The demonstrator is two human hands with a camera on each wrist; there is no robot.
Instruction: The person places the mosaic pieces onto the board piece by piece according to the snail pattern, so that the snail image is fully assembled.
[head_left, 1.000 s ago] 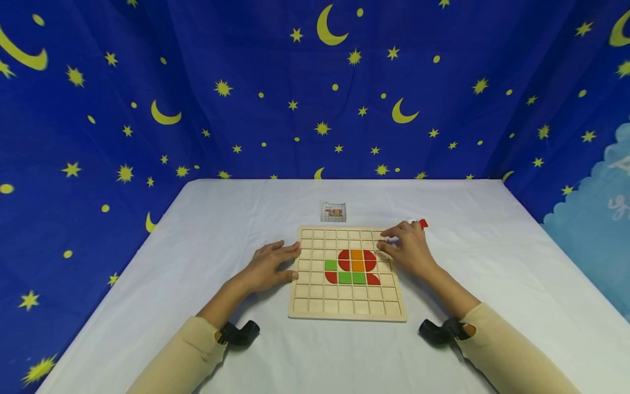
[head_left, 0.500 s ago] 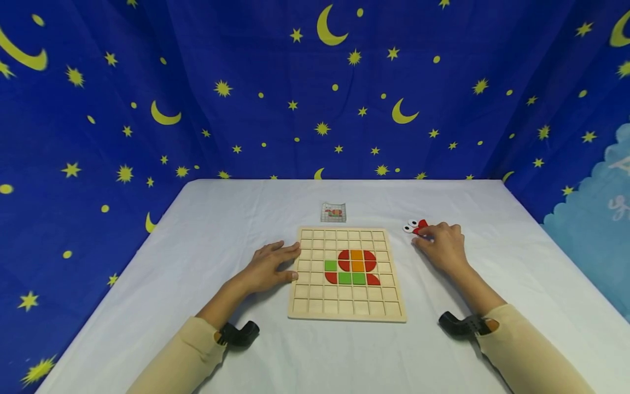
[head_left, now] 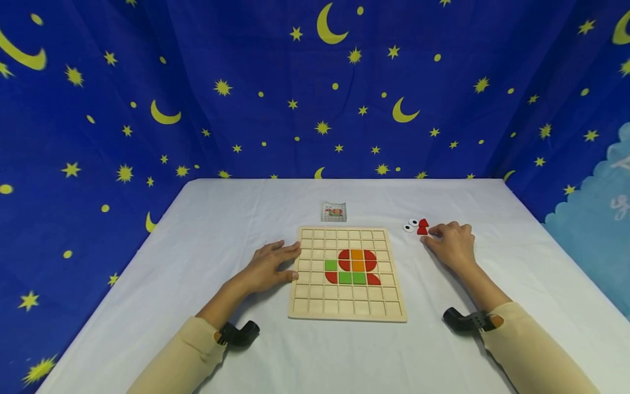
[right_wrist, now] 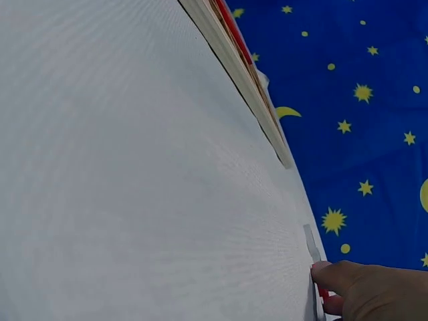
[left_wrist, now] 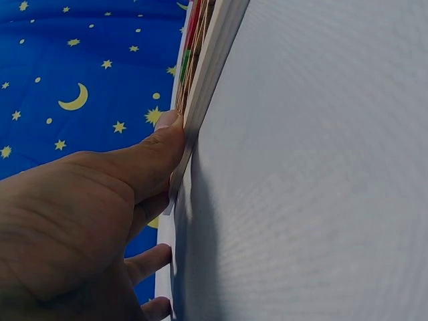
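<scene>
A square wooden grid board (head_left: 330, 307) lies on the table, with red, orange and green flat pieces set in its middle cells. My left hand (head_left: 268, 266) rests at the board's left edge, fingers spread; in the left wrist view its thumb (left_wrist: 167, 120) touches the rim. To the right of the board, my right hand (head_left: 451, 244) is low over the cloth beside two loose red pieces (head_left: 423, 227), thumb and forefinger apart. The right wrist view shows red by the fingertips (right_wrist: 321, 267); contact is unclear. Two white eye discs (head_left: 408, 227) lie left of the red pieces.
A small picture card (head_left: 334, 212) in a clear sleeve lies behind the board. White cloth (head_left: 236, 219) covers the table. A blue curtain (head_left: 275, 65) with moons and stars hangs at the back and sides. Black devices (head_left: 241, 334) are worn at both wrists.
My right hand has moved from the board's right edge to the loose red pieces, then slightly right, uncovering the eye discs and both red pieces. The left hand stays still.
</scene>
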